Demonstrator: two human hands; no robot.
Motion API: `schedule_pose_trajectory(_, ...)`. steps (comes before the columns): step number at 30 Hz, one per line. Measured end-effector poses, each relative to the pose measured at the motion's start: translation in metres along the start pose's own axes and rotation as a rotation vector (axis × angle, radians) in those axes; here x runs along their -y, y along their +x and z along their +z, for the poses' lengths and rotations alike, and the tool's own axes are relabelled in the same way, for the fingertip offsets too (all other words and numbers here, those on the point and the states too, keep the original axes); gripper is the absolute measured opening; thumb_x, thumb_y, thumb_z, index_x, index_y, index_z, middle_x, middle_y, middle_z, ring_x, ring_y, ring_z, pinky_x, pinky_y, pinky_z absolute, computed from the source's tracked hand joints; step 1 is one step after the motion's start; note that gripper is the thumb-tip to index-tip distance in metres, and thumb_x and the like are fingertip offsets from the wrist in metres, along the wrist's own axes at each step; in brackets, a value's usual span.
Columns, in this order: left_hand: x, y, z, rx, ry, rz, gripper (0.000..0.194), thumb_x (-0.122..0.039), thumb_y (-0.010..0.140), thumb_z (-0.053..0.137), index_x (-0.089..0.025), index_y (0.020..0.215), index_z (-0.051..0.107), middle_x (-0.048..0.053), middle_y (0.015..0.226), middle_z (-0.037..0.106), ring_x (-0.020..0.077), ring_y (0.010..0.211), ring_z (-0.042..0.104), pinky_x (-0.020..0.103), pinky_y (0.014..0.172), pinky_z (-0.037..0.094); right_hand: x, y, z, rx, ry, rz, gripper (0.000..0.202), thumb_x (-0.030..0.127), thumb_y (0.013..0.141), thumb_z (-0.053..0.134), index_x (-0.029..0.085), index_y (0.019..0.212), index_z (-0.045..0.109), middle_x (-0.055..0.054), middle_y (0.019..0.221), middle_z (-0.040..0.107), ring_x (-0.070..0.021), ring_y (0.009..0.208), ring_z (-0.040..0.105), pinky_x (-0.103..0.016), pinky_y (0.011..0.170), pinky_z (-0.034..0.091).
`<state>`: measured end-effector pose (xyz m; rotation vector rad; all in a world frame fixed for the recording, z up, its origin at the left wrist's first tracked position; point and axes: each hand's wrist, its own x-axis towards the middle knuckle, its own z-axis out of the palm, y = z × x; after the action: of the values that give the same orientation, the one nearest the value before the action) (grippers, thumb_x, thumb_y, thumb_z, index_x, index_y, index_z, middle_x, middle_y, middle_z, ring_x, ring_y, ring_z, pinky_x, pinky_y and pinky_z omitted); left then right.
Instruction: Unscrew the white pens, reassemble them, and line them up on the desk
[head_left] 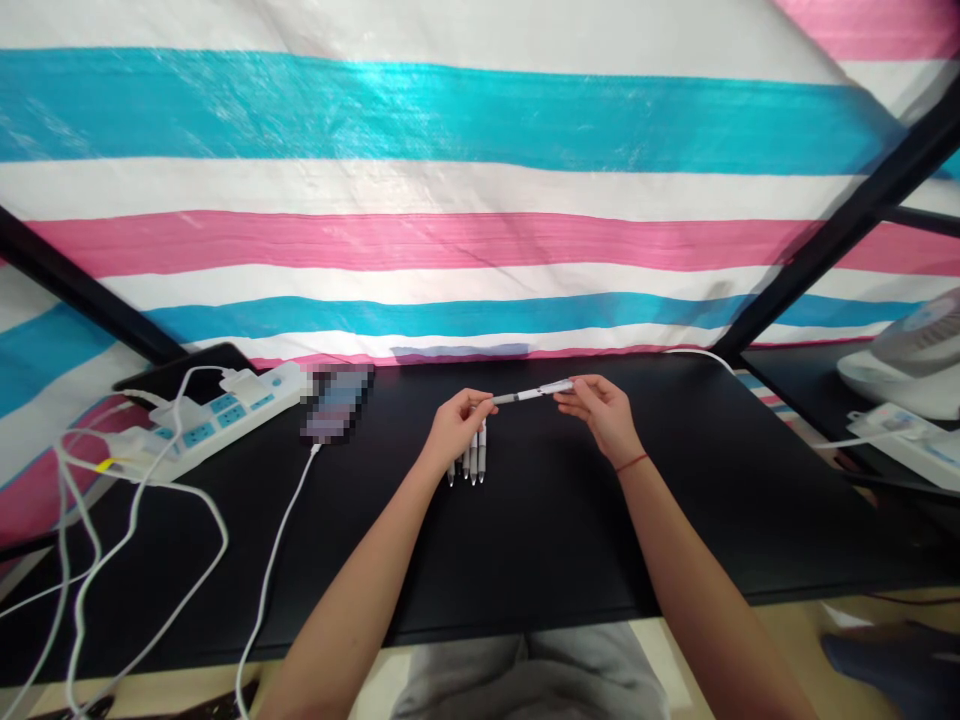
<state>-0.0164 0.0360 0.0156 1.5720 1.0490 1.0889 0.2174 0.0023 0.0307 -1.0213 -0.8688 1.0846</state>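
Striped sheet behind black desk; clock centred on held pen. Pen slightly tilted, raised between hands: left hand pinching grey end at 9 o'clock, right hand pinching white end at 3. More pens side by side at 7 to 8, partly under left hand, tips nearer wearer. Phone at 9, power strip farther out. Back edge close at 12, near edge well off at 6. Broadest desk stretch at 4, past right forearm.
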Motion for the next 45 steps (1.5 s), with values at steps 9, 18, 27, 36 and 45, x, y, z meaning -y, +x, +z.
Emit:
schedule_pose_trajectory(9,0.0039,0.0011,0.0011,-0.034,0.024,0.014,0.03,-0.041,0.08,0.06,-0.017,0.097,0.062,0.006,0.084,0.07,0.0098,0.054,0.053,0.023,0.055,0.044,0.0014,0.0008,-0.0032,0.068,-0.058,0.056,0.039,0.051,0.071,0.069,0.021,0.093,0.057,-0.001,0.074,0.069,-0.0173,0.06,0.069,-0.025,0.052,0.055)
schedule_pose_trajectory(18,0.0035,0.0019,0.0006,-0.067,0.049,0.023,0.03,-0.042,0.079,0.059,-0.018,0.096,0.063,0.004,0.081,0.069,0.0106,0.054,0.053,0.023,0.054,0.042,-0.0022,0.001,-0.005,0.09,-0.2,-0.015,0.036,0.053,0.075,0.065,0.019,0.072,0.055,-0.003,0.062,0.067,-0.0155,0.056,0.066,-0.025,0.051,0.052)
schedule_pose_trajectory(27,0.0057,0.0025,-0.0015,-0.063,0.082,0.051,0.029,-0.041,0.082,0.057,-0.018,0.098,0.062,0.004,0.082,0.069,0.0106,0.056,0.053,0.023,0.054,0.042,-0.0032,0.0031,-0.0098,0.128,-0.281,-0.12,0.026,0.045,0.079,0.064,0.019,0.078,0.06,-0.001,0.066,0.065,-0.0121,0.061,0.061,-0.024,0.058,0.047)
schedule_pose_trajectory(36,0.0059,0.002,-0.0005,-0.085,0.086,0.049,0.029,-0.041,0.082,0.057,-0.018,0.1,0.061,0.005,0.085,0.069,0.0113,0.058,0.056,0.024,0.059,0.046,-0.0045,0.0043,-0.0101,0.122,-0.266,-0.108,0.03,0.043,0.076,0.067,0.022,0.094,0.058,-0.002,0.076,0.07,-0.0153,0.071,0.064,-0.025,0.061,0.048)
schedule_pose_trajectory(45,0.0049,0.0018,-0.0003,-0.11,0.105,0.059,0.03,-0.042,0.083,0.056,-0.018,0.1,0.06,0.004,0.085,0.069,0.0109,0.06,0.055,0.023,0.056,0.043,-0.0052,0.0046,-0.0098,0.114,-0.305,-0.133,0.031,0.044,0.078,0.064,0.02,0.095,0.057,-0.003,0.076,0.068,-0.016,0.071,0.064,-0.028,0.063,0.048)
